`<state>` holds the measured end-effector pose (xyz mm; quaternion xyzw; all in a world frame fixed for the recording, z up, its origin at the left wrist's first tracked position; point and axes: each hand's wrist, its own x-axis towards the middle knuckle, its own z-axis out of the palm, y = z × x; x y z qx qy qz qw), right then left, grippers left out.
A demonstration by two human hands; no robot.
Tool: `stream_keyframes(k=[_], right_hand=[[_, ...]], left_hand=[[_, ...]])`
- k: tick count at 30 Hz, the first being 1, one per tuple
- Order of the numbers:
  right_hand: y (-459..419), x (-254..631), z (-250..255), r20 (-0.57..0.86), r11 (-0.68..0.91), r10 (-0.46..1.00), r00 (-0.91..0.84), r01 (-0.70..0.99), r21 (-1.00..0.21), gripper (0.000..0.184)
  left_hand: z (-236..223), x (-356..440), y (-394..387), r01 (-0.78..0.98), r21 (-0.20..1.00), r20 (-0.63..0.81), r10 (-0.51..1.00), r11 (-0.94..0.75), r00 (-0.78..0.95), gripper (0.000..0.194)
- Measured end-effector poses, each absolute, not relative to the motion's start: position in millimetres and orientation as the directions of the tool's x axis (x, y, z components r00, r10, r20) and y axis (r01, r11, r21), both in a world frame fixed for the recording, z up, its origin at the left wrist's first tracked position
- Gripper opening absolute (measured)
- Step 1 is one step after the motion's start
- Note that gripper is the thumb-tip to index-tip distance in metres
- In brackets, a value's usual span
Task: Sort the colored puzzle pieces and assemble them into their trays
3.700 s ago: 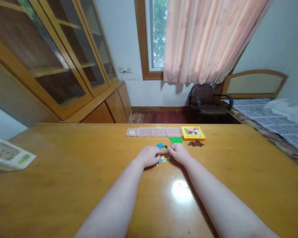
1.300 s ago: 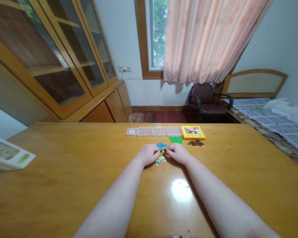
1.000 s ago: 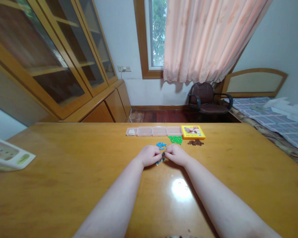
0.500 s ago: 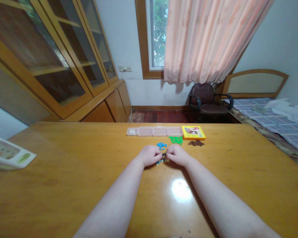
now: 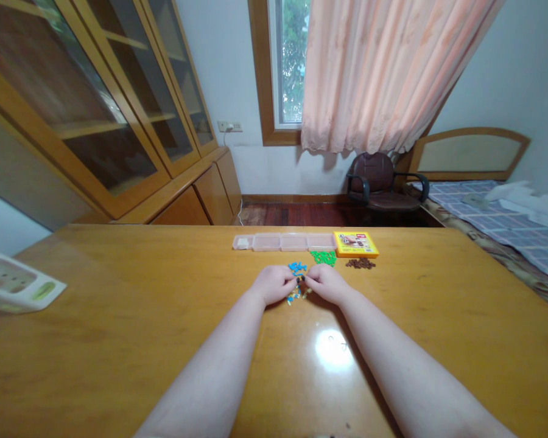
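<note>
My left hand (image 5: 274, 285) and my right hand (image 5: 326, 284) meet over the table, each closed in a pinch. A small dark piece (image 5: 303, 278) shows at the fingertips of my right hand. Another tiny dark piece (image 5: 298, 280) is at those of my left hand. Their exact kind is too small to make out. Just below and between the hands lie mixed blue and cream bits (image 5: 294, 297), partly covered by the fingers. Beyond the fingertips is a small pile of blue pieces (image 5: 296, 266). Green pieces (image 5: 323, 258) are heaped to its right.
Brown pieces (image 5: 360, 263) lie in front of a yellow box (image 5: 357, 244). A row of clear shallow trays (image 5: 267, 242) stretches along the table's far side, left of the box. At the far left of the table (image 5: 164, 340) stands a white object (image 5: 22, 286) with holes.
Both hands have lifted slightly, bringing the dark pieces a little farther from me. More of the blue and cream bits beneath them shows.
</note>
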<state>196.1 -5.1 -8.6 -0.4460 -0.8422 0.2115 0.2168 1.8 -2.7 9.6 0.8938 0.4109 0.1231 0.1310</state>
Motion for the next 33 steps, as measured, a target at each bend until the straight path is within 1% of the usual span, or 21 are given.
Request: stream_keyframes(k=[4, 8, 11, 15, 18, 22, 25, 28, 31, 33], right_hand=[[-4.8, 196.6, -9.2, 0.155, 0.503, 0.846, -0.510, 0.667, -0.549, 0.032], [-4.5, 198.0, -10.3, 0.171, 0.502, 0.848, -0.501, 0.661, -0.558, 0.032], [-4.5, 198.4, -11.4, 0.184, 0.533, 0.819, -0.543, 0.603, -0.594, 0.032], [-4.8, 197.5, -12.2, 0.142, 0.552, 0.764, -0.629, 0.524, -0.648, 0.030], [-4.9, 196.5, -12.4, 0.148, 0.549, 0.785, -0.602, 0.564, -0.617, 0.031], [-3.7, 196.7, -12.5, 0.176, 0.503, 0.853, -0.492, 0.684, -0.528, 0.036], [-2.4, 198.2, -12.2, 0.194, 0.482, 0.871, -0.451, 0.705, -0.521, 0.039], [-2.7, 199.2, -11.1, 0.246, 0.533, 0.840, -0.484, 0.650, -0.542, 0.038], [-5.3, 197.7, -9.1, 0.255, 0.623, 0.745, -0.617, 0.504, -0.599, 0.034], [-7.4, 195.3, -7.8, 0.234, 0.651, 0.683, -0.692, 0.431, -0.625, 0.031]], left_hand=[[9.5, 1.7, -2.8, 0.703, 0.341, 0.115, 0.770, -0.624, 0.628, 0.032], [6.7, 2.1, -1.7, 0.686, 0.352, 0.102, 0.754, -0.637, 0.649, 0.032], [4.8, 2.2, -0.5, 0.670, 0.363, 0.121, 0.745, -0.648, 0.655, 0.032], [4.4, 1.1, 0.4, 0.702, 0.353, 0.176, 0.781, -0.618, 0.600, 0.033], [5.2, 0.9, -0.2, 0.713, 0.355, 0.179, 0.792, -0.605, 0.583, 0.033], [7.0, 2.1, -2.5, 0.655, 0.380, 0.137, 0.740, -0.653, 0.658, 0.031], [7.6, 2.6, -2.9, 0.663, 0.369, 0.117, 0.740, -0.652, 0.662, 0.034], [6.8, 1.7, -0.9, 0.746, 0.329, 0.124, 0.810, -0.579, 0.573, 0.036], [6.2, 0.6, 1.6, 0.823, 0.300, 0.152, 0.876, -0.483, 0.458, 0.040], [6.4, 0.5, 2.4, 0.843, 0.296, 0.160, 0.893, -0.450, 0.421, 0.043]])
